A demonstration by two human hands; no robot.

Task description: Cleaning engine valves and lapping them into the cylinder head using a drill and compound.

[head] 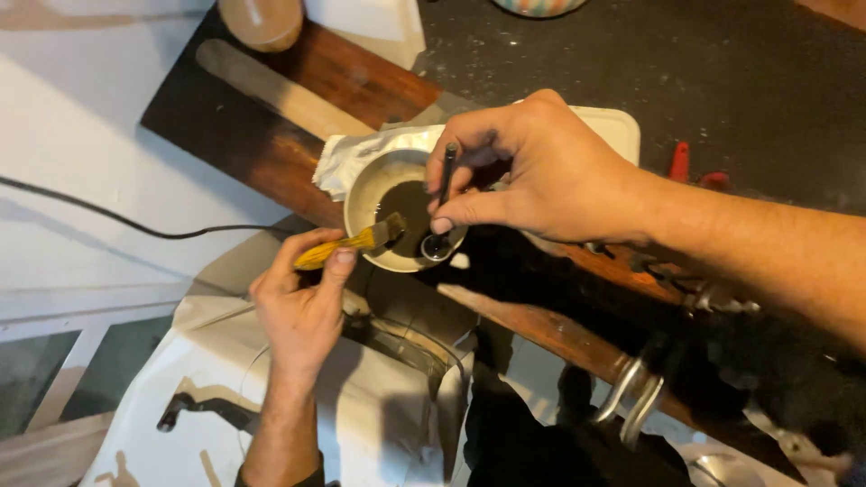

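The left hand point(302, 302) sits at about 7 o'clock from the bowl. Its fingers are curled tight around the yellow handle of a small brush point(347, 245). The brush points toward 2 o'clock, and its dark bristles reach over the rim of the bowl point(372, 185). The bowl is round and pale, and it has dark, dirty liquid point(410, 203) in it. A crumpled white cloth point(347, 153) lies under the bowl at its 10 o'clock side. The right hand point(532, 171) comes in from 3 o'clock and hangs over the bowl, hiding part of its far side. Its thumb and fingers pinch a thin dark metal rod with a round flat end point(439, 243). The round end dips down at the bowl's edge near 5 o'clock. The bowl rests on a dark wooden bench point(234, 144). A black cable point(108, 216) runs across the white floor at 9 o'clock. Something red point(681, 162) lies on the black top past the right wrist. Shiny metal parts point(631, 397) sit at 5 o'clock, too dark to make out well.
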